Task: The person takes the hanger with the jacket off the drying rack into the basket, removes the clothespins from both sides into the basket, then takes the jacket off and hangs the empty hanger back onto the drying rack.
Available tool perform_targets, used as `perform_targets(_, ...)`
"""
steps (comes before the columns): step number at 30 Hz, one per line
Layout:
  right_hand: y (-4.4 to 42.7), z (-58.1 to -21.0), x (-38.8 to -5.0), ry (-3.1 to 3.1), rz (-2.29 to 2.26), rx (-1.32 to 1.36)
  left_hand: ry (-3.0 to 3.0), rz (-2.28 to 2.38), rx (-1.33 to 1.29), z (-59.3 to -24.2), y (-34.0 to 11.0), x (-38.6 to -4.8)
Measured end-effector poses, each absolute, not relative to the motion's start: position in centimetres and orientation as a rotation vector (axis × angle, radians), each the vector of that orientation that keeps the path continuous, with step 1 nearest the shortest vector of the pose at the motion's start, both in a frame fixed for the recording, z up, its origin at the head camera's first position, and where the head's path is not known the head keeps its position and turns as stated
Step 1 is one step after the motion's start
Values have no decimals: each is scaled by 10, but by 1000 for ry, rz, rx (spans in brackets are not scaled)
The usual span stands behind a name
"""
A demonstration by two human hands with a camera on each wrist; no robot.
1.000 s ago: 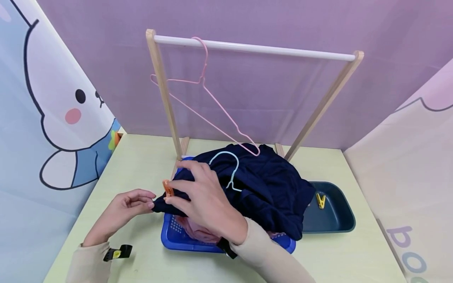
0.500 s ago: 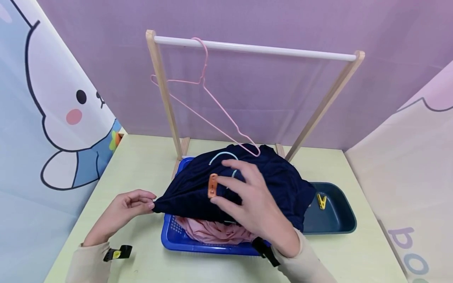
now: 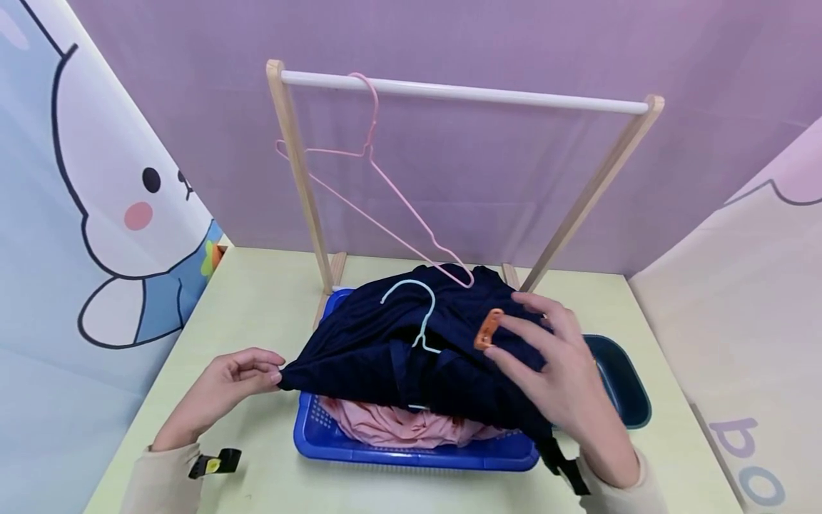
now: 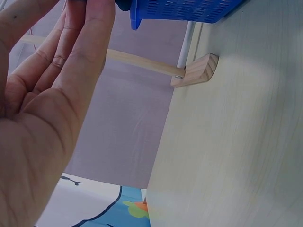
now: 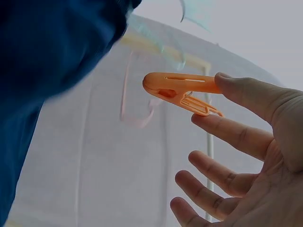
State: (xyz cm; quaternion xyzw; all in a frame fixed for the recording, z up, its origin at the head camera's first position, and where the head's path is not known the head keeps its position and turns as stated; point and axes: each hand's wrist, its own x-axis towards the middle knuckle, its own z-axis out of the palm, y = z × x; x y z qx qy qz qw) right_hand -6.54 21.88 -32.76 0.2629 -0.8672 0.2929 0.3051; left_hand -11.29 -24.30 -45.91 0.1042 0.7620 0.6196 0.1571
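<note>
Well, the thin mint hanger [image 3: 433, 303] pokes from the dark blue cloth garment [image 3: 359, 364] lying over the blue plastic basket [image 3: 411, 457]; hanging and pegging look undone. Past the basket's left edge, the left hand [image 3: 244, 373] pinches cloth. Near its right edge, the right hand's [image 3: 565, 371] thumb and pointer finger pinch the orange plastic peg [image 3: 488, 329], others apart; its long body points nose-first away from them.

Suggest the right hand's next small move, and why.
I'd probably lower the right hand and bring the clip to the cloth. Its thumb and finger already pinch the clip, which isn't on the cloth. The left hand pinches the cloth's left corner, and the aqua hanger's hook shows at the middle.
</note>
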Motion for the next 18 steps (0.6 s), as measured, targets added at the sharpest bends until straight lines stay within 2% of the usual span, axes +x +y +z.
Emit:
perform_targets(9,277,-340,-66,-2400,712,417,2193,1779,296,-462,-245,-113)
perform_targets(18,335,-370,-70,-2517,720,153,2170,1804,332,-460,-244,-112)
